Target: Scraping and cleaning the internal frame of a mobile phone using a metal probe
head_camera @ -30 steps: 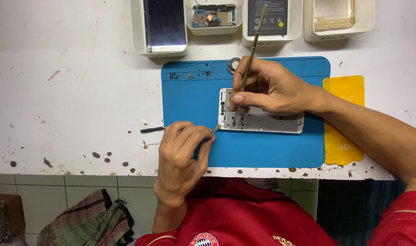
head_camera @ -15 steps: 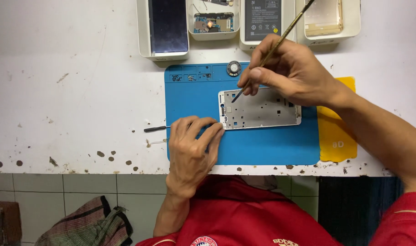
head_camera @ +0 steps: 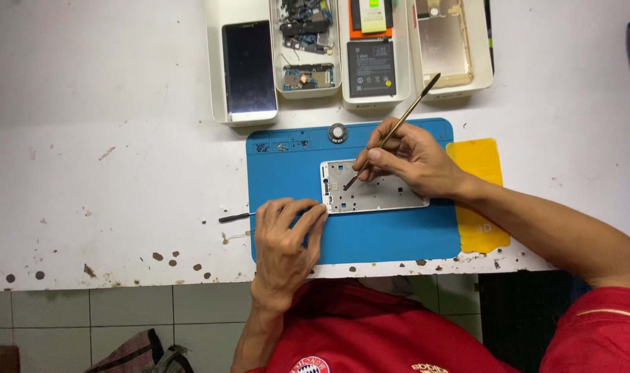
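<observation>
Spreading across most of the view, the white counter point(head_camera: 87, 173) is worn and speckled with dark chips along its front edge, with pale tiles showing below it and a bundle of striped cloth on the floor at the lower left. On it lies a blue work mat point(head_camera: 370, 235), a yellow sheet point(head_camera: 477, 166) tucked just beside its right edge, and at the far side stand white trays point(head_camera: 215, 83) holding a dark-screened phone point(head_camera: 249, 65), loose circuit boards point(head_camera: 304, 41), a battery point(head_camera: 371, 68) and a gold back cover point(head_camera: 442, 45). Near the middle of the mat rests the white phone frame point(head_camera: 391, 197), stripped and lying flat. The right hand point(head_camera: 415, 159) is closed around a thin probing stick point(head_camera: 394, 131), held like a pen with its dark tip set down inside the left part of the frame. The left hand point(head_camera: 287, 235) lies palm down at the frame's left end, fingers curled over a slim black-handled tool point(head_camera: 233, 217) whose shaft pokes out onto the counter; whether it truly grips the tool I cannot tell. By the look of it, the step in hand is picking or scraping at something small inside the frame, and any further move there seems to call for a light, steady tip while the frame is kept from sliding. A small round part point(head_camera: 337, 132) sits at the mat's top edge.
</observation>
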